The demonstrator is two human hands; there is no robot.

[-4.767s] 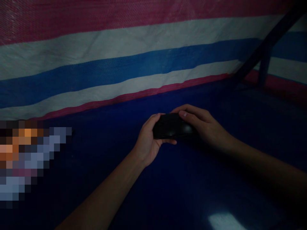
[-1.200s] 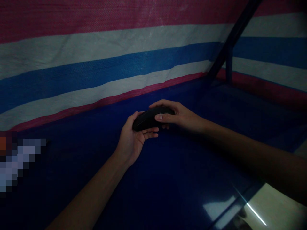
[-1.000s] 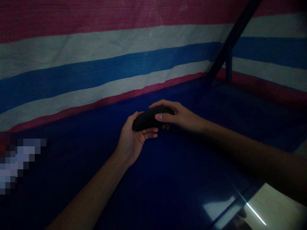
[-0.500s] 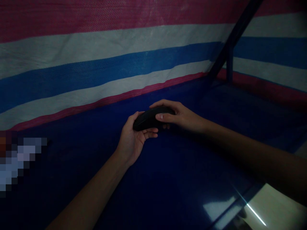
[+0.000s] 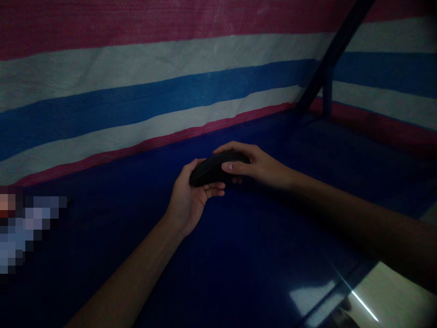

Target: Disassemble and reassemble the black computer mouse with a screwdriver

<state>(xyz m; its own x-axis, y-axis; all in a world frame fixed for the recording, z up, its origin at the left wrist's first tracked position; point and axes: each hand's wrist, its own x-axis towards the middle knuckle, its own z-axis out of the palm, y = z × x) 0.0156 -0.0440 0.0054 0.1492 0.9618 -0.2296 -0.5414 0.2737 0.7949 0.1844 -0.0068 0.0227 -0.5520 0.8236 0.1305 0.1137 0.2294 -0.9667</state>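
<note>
Both hands (image 5: 186, 200) (image 5: 261, 165) curled around black mouse-like object (image 5: 209, 170)

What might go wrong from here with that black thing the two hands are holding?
Slipping: the left hand and right hand grip the black rounded object near its opposite ends, so if both loosened, it might fall onto the blue surface.

Poor visibility: the scene is dim and the object is dark against deep blue, so small details could be missed.
</note>
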